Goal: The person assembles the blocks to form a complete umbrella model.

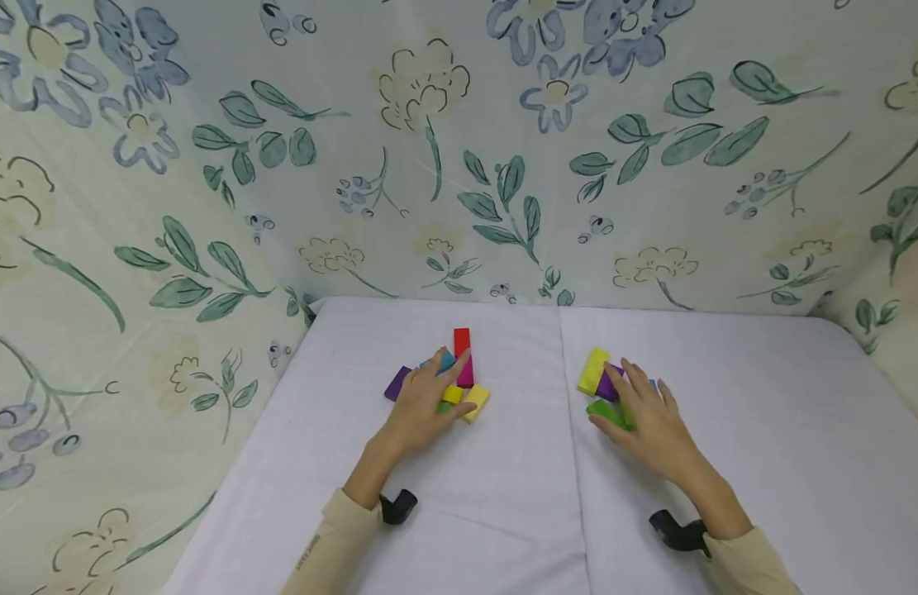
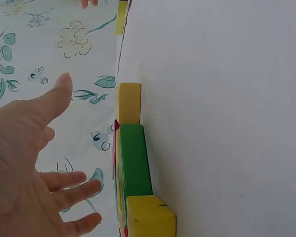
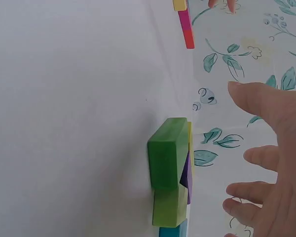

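My left hand hovers over a loose group of wooden blocks, fingers spread and holding nothing. Around it lie a red block, a magenta block, a purple block and a pale yellow block; the hand partly hides a blue block. A gap shows between that hand and a green block in the left wrist view. Over a second group, my right hand is spread too, with a yellow block, a purple block and a dark green block below its fingers.
A white cloth covers the table, with a crease running between the two groups. Floral fabric hangs behind and at the sides. Black wrist mounts show at both sleeves.
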A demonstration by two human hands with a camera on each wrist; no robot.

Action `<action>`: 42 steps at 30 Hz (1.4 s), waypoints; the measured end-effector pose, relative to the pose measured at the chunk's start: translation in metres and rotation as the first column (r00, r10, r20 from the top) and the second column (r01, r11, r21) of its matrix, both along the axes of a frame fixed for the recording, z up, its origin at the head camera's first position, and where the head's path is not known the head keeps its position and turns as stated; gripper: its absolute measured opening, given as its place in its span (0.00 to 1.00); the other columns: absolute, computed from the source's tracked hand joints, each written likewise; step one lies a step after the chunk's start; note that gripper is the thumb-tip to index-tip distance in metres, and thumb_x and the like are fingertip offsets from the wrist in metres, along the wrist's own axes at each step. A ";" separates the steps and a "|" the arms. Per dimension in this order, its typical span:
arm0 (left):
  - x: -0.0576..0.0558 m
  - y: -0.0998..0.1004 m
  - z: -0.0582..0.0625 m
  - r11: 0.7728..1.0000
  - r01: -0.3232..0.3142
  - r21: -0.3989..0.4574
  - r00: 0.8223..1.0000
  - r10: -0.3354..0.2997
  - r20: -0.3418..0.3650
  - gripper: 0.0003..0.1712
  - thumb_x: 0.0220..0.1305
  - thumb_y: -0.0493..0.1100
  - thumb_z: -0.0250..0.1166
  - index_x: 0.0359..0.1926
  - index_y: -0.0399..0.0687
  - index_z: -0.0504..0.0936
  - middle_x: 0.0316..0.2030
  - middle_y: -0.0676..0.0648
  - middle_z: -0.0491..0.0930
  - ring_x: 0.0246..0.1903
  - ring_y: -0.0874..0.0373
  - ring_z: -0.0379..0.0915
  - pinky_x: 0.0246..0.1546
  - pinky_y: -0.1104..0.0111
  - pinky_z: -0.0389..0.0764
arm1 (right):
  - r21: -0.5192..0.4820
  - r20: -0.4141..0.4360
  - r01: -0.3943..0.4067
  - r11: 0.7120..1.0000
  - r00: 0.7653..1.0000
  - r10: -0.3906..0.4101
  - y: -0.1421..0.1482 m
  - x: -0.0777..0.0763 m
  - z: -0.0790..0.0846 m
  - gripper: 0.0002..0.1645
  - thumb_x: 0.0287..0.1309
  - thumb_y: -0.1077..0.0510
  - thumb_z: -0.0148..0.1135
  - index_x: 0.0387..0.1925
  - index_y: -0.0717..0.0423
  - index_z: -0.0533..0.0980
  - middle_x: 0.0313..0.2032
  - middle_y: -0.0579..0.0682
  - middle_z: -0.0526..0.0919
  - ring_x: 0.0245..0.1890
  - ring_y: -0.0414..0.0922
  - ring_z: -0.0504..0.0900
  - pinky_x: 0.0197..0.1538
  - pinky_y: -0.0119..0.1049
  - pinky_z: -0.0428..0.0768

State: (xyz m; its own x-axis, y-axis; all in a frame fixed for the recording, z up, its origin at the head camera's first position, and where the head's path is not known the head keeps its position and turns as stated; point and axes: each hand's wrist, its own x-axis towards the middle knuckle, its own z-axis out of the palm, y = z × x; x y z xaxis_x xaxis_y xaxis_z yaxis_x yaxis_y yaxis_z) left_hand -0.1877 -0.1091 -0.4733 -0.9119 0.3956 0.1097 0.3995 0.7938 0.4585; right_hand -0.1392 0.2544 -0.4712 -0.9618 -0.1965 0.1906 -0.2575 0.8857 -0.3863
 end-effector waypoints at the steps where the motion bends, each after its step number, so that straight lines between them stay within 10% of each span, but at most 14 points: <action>1: -0.001 -0.001 0.000 1.000 0.006 0.013 1.000 -0.006 0.006 0.48 0.69 0.65 0.64 0.82 0.72 0.50 0.81 0.39 0.53 0.78 0.40 0.56 0.75 0.37 0.58 | -0.015 -0.008 -0.009 1.000 1.000 0.009 0.001 0.000 0.000 0.51 0.64 0.42 0.69 0.78 0.60 0.60 0.75 0.73 0.59 0.74 0.73 0.60 0.71 0.75 0.54; 6: -0.006 -0.008 -0.002 0.997 0.055 0.051 0.998 -0.056 0.025 0.50 0.63 0.62 0.72 0.81 0.69 0.57 0.68 0.39 0.67 0.52 0.49 0.75 0.53 0.56 0.81 | -0.119 -0.026 -0.036 0.992 0.999 0.034 0.010 0.000 0.000 0.44 0.60 0.51 0.74 0.74 0.59 0.68 0.70 0.70 0.69 0.67 0.71 0.68 0.62 0.76 0.65; 10: -0.012 -0.011 -0.003 0.993 0.088 0.076 0.992 -0.094 0.084 0.49 0.59 0.58 0.76 0.78 0.67 0.64 0.48 0.45 0.69 0.35 0.57 0.65 0.34 0.69 0.70 | -0.166 0.013 -0.036 0.985 0.999 0.039 0.017 -0.001 -0.001 0.43 0.59 0.52 0.76 0.73 0.59 0.70 0.65 0.69 0.72 0.63 0.69 0.71 0.59 0.72 0.72; 20: -0.031 -0.012 -0.001 0.968 0.169 0.183 0.948 -0.211 0.240 0.44 0.56 0.47 0.79 0.74 0.58 0.73 0.28 0.46 0.65 0.30 0.59 0.61 0.29 0.75 0.61 | -0.212 0.094 -0.068 0.975 0.991 0.090 0.031 -0.006 0.000 0.39 0.57 0.51 0.78 0.67 0.59 0.76 0.57 0.64 0.78 0.57 0.62 0.75 0.57 0.67 0.76; 28: -0.042 -0.011 0.008 0.954 0.216 0.208 0.900 -0.277 0.336 0.38 0.56 0.43 0.79 0.69 0.55 0.79 0.24 0.53 0.62 0.31 0.59 0.61 0.27 0.74 0.60 | -0.247 0.086 -0.162 0.955 0.978 0.188 0.040 -0.009 -0.005 0.36 0.53 0.54 0.80 0.64 0.55 0.80 0.43 0.48 0.81 0.41 0.43 0.72 0.42 0.35 0.75; 33: -0.047 -0.010 0.013 0.943 0.253 0.215 0.872 -0.318 0.373 0.36 0.55 0.41 0.80 0.67 0.51 0.81 0.22 0.52 0.59 0.30 0.60 0.60 0.30 0.74 0.60 | -0.293 0.164 -0.216 0.931 0.948 0.272 0.045 -0.014 -0.008 0.39 0.50 0.54 0.81 0.65 0.55 0.79 0.40 0.44 0.78 0.38 0.40 0.71 0.39 0.32 0.73; 42: -0.053 -0.008 0.007 0.952 0.243 0.184 0.864 -0.299 0.405 0.33 0.54 0.43 0.80 0.63 0.56 0.85 0.25 0.53 0.64 0.33 0.60 0.63 0.30 0.75 0.63 | -0.257 0.262 -0.284 0.924 0.899 0.350 0.049 -0.029 0.000 0.39 0.49 0.53 0.82 0.64 0.56 0.79 0.35 0.42 0.76 0.37 0.39 0.69 0.38 0.32 0.70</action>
